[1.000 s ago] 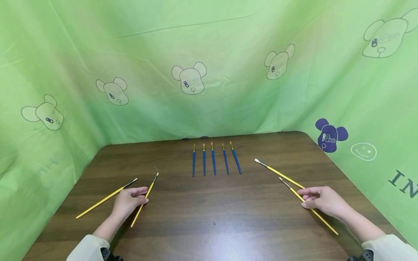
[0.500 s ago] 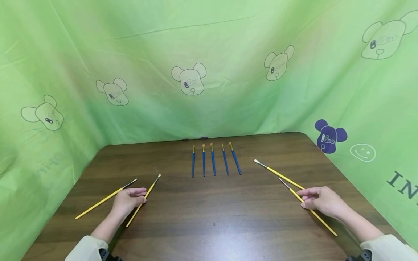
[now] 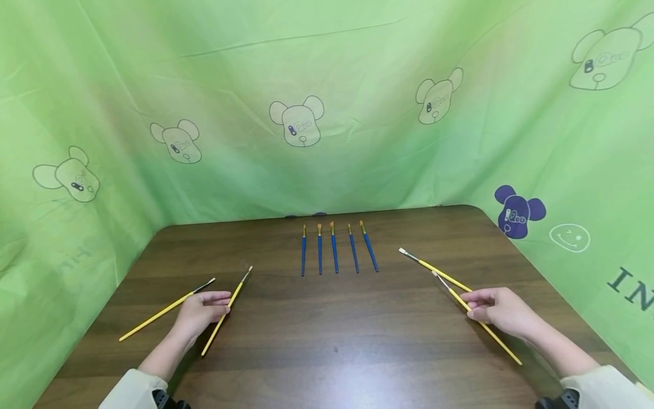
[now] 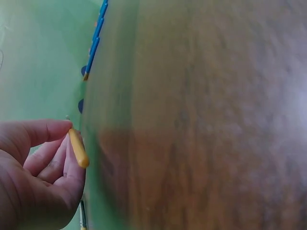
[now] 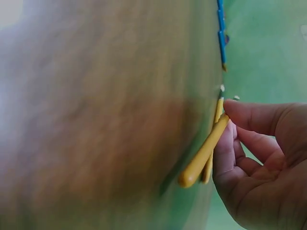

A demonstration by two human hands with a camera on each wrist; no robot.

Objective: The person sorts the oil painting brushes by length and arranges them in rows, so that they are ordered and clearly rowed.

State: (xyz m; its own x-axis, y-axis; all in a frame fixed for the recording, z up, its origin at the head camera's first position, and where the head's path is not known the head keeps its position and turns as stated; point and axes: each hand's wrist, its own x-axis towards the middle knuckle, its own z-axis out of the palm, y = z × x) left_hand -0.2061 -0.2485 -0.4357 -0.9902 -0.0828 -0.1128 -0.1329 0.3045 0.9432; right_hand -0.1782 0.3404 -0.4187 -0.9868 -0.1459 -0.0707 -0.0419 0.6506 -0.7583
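My left hand (image 3: 199, 313) pinches a yellow-handled paintbrush (image 3: 213, 336) between thumb and fingers, its pale bristles pointing away from me. A second yellow paintbrush (image 3: 153, 318) lies on the table to the left, partly behind that hand. On the right side, my right hand (image 3: 503, 311) grips another yellow paintbrush (image 3: 503, 345) by its handle, bristles slanting forward and left. Beyond it lies one more yellow paintbrush (image 3: 429, 266), its handle end hidden by the hand. Both wrist views show the held handles, left (image 4: 79, 148) and right (image 5: 206, 151), between thumb and fingertips.
Several blue-handled paintbrushes (image 3: 319, 255) lie in a row at the table's far middle, bristles toward the back. The brown wooden table (image 3: 327, 318) is bounded at the back and sides by a green printed curtain (image 3: 357, 170).
My right hand has moved slightly forward and left with its brush. The left-hand brush has turned a little, its bristle end now slightly further right. The other brushes stay where they were.
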